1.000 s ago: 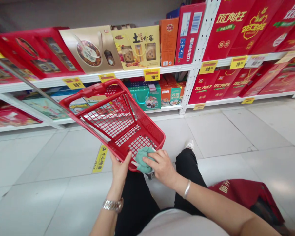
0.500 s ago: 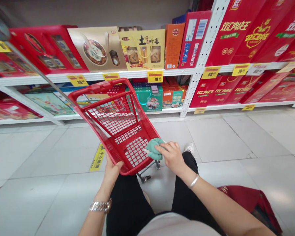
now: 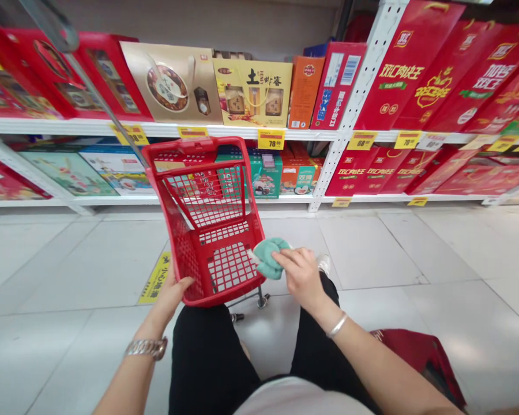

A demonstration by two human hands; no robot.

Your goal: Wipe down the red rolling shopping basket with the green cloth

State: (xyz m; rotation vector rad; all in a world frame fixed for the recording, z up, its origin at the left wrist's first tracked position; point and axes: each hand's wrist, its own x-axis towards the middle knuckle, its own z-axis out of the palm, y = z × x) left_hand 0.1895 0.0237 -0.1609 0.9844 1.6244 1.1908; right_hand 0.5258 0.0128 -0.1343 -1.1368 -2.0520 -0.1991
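A red plastic shopping basket (image 3: 207, 190) is tipped up in front of me, its open side facing me. My left hand (image 3: 172, 290) grips its near left corner. My right hand (image 3: 300, 274) is closed on a crumpled teal cloth (image 3: 269, 257), which presses against the basket's right rim. Small wheels on a metal frame (image 3: 259, 300) show under the basket. My black-trousered legs lie below it.
White shelving (image 3: 242, 131) filled with red, gold and green gift boxes and yellow price tags runs across the back. A grey metal pole (image 3: 90, 80) slants at upper left. A yellow floor sticker (image 3: 154, 285) lies left. A red bag (image 3: 419, 357) sits by my right leg.
The basket has swung from a leftward tilt to more upright and square to me. My right hand slid the cloth from the near bottom edge up to the right rim. My left hand shifted left.
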